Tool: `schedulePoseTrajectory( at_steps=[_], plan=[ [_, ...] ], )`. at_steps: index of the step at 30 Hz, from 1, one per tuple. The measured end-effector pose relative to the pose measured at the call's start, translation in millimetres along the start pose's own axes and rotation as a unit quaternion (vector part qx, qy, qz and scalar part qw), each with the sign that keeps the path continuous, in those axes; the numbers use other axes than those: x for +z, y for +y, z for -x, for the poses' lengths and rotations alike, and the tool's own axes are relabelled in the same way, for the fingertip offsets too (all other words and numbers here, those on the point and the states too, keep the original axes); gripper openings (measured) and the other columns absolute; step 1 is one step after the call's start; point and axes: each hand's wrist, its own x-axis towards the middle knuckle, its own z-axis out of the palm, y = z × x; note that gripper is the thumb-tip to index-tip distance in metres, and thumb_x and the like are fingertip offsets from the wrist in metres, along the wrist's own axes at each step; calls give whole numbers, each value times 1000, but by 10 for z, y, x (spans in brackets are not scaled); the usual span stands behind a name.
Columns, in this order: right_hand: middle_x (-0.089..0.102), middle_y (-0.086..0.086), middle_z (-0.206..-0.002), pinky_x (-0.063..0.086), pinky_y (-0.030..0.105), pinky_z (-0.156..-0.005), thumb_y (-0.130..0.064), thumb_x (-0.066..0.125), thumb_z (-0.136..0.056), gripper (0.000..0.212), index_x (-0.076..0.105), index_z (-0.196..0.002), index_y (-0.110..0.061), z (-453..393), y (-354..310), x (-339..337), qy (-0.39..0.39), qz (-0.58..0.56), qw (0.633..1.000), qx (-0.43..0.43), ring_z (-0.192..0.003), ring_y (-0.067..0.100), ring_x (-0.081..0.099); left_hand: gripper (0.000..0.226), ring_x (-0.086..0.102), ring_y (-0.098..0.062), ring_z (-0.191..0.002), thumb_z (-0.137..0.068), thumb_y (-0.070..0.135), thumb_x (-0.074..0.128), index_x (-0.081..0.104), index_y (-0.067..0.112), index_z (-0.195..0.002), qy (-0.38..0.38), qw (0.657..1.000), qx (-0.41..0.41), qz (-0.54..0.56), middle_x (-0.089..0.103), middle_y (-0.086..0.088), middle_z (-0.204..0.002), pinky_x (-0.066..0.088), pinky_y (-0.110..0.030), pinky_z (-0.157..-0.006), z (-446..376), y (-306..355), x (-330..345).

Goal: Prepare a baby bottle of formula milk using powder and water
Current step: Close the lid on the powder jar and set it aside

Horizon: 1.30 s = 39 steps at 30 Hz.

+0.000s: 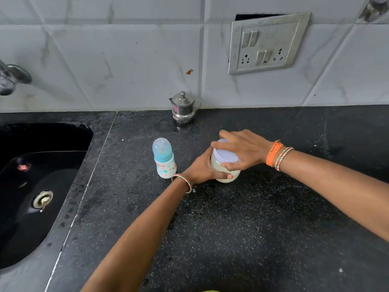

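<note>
On the black speckled stone worktop [231, 228] stands a squat translucent jar of pale powder [225, 172], upright, its long axis vertical. The left hand [203, 170] wraps its body from about eight o'clock, grip closed around the side wall. The right hand [242, 151] comes in from three o'clock and sits directly above, fingers clamped round the rim of the jar's flat white lid [226, 153] — so the lid lies straight under the right grip, and any twist turns about that vertical axis. The lid looks seated; I judge opening as the step in hand.

Just beside the jar at nine o'clock stands the small baby bottle with a blue collar and clear cap [164, 159], capped, untouched, nearer the left arm.

Count: one jar, one bottle, one small lidded steel pot [183, 108] at twelve o'clock by the wall, one black sink [88, 131] far left.
</note>
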Motion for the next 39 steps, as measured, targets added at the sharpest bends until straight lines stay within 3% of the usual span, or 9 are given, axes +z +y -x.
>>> schedulePoseTrajectory(
  at_steps=[6,10,15,19,21,24,29,33,39],
  plan=[
    [55,11,-112,38,33,-66,-62,43,-82,60,51,-123,-19,-146,-424,20,56,-37,937,342,-86,34,63,74,58,-7,-102,-56,32,86,46,26,-118,192,978,22,71,59,9,-112,49,-18,-82,85,103,359],
    [56,21,-110,45,32,-66,-62,48,-83,71,49,-123,-4,-364,-710,24,0,-71,853,518,-91,30,61,85,54,-12,-104,-65,65,53,43,15,-132,305,949,34,67,55,-2,-118,45,-31,-90,175,245,667],
    [63,16,-116,42,33,-84,-78,28,-83,89,60,-117,-2,-93,-691,-336,-96,-75,885,449,-109,30,59,72,59,-9,-94,-52,47,81,41,27,-109,228,972,32,46,60,3,-107,47,-23,-75,192,154,486],
    [59,2,-73,36,32,-72,-64,36,-90,58,61,-69,-16,-11,-571,-823,-61,-126,925,352,-86,27,58,80,57,-10,-99,-54,28,88,42,21,-120,224,973,40,42,58,4,-113,43,-10,-75,214,128,476],
    [57,0,-96,43,35,-80,-36,58,-86,14,66,-90,-24,-57,-468,-867,-68,-160,947,270,-107,27,53,81,54,-10,-101,-57,25,87,41,18,-124,221,974,45,33,57,3,-117,44,-15,-80,222,152,457],
    [44,3,-139,45,40,-96,-11,66,-79,57,54,-127,-38,-100,-378,-714,-217,-177,939,201,-126,28,43,87,51,-9,-106,-58,25,86,37,20,-130,215,976,41,15,54,5,-122,40,-19,-86,235,160,427],
    [54,11,-114,56,34,-62,-54,61,-83,80,26,-146,-19,-79,-280,-463,-165,-212,918,291,-76,24,62,81,55,-13,-104,-59,25,86,39,21,-125,207,978,24,12,56,6,-115,43,-17,-77,261,159,421],
    [25,11,-151,40,51,-103,-52,68,-77,101,1,-150,-34,-2,-224,-298,-221,-175,929,238,-132,37,37,84,50,-8,-104,-61,24,86,36,20,-129,186,982,16,16,53,8,-117,38,-16,-80,254,159,387],
    [25,-1,-148,41,45,-94,-48,58,-86,74,14,-145,-49,134,-212,-150,-135,-207,950,193,-129,29,35,79,53,-3,-106,-61,25,83,38,29,-126,198,978,57,16,54,8,-121,40,-3,-76,298,149,397]
  ],
)
